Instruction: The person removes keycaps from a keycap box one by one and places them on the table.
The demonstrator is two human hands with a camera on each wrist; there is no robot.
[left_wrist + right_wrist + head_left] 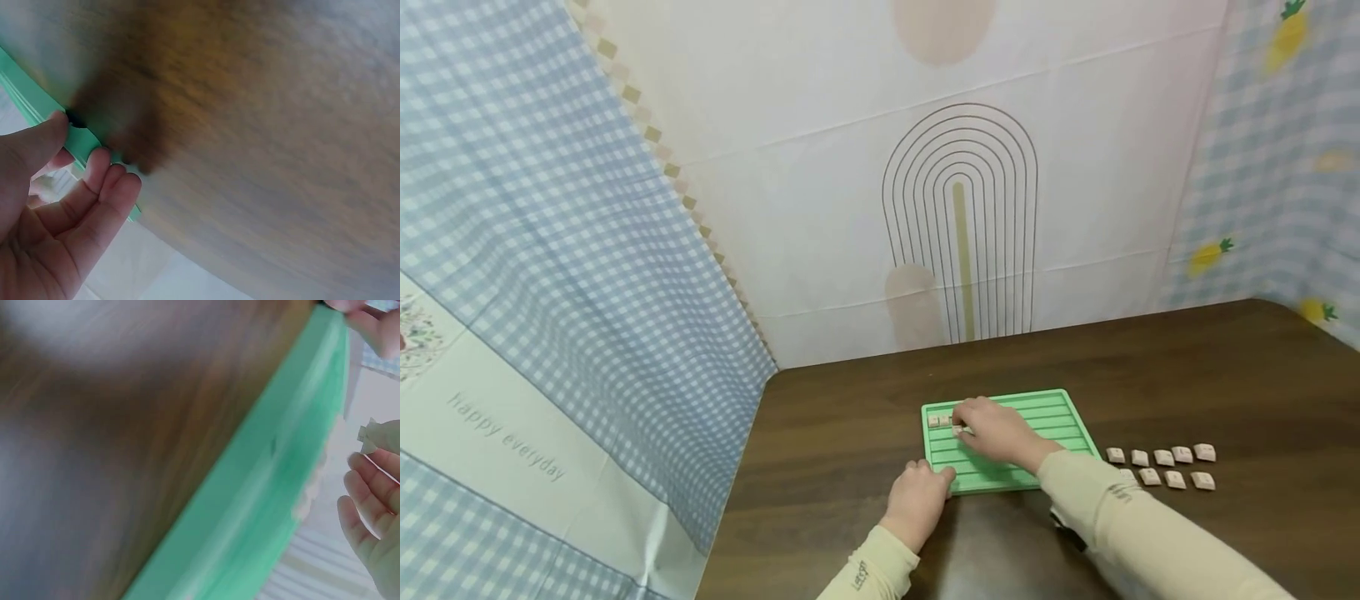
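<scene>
A green ridged tray (1048, 412) lies on the table, and two small white keycaps (933, 422) stand side by side in its far left row. The left hand (917, 500) grips the tray's near left corner; its thumb and fingertips pinch the green edge (31, 94) in the left wrist view. Above the tray's left part, the right hand (996, 429) pinches another white keycap (365, 439) between thumb and index finger. That hand's other fingers (362, 487) spread loosely apart. The forearm hides part of the tray's right side.
Several more keycaps (1163, 457) lie in two rough rows on the dark wooden table (835, 417), just right of the tray. The right sleeve (1142, 517) overlaps their near left end. Patterned cloth (820, 208) hangs behind the table and at both sides.
</scene>
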